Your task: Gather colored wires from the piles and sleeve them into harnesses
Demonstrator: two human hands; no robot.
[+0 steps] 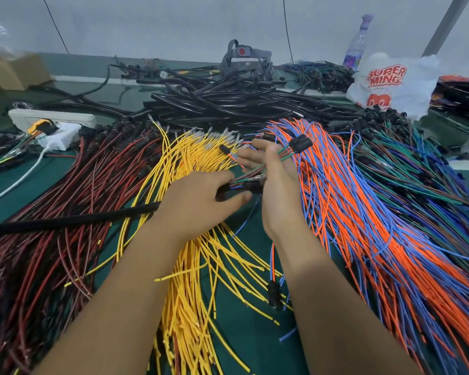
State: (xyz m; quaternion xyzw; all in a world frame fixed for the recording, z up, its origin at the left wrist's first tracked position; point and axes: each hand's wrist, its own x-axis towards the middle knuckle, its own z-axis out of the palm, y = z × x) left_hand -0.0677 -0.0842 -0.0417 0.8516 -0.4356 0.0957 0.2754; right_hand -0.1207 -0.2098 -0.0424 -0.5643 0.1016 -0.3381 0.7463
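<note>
Two hands meet: left hand grasps sleeve, axis toward 9 o'clock; right hand grasps wires at its 3 o'clock.

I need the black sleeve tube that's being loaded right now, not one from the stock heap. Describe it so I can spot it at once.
Start at the yellow wire pile in the middle of the green table. The left hand grips the black sleeve tube, which runs leftward across the red wire pile. Unlike the black tubes heaped at the back, it lies alone and straight, with mixed wires entering its held end.

Two bare forearms, sleeveless, no gloves or jewellery
</note>
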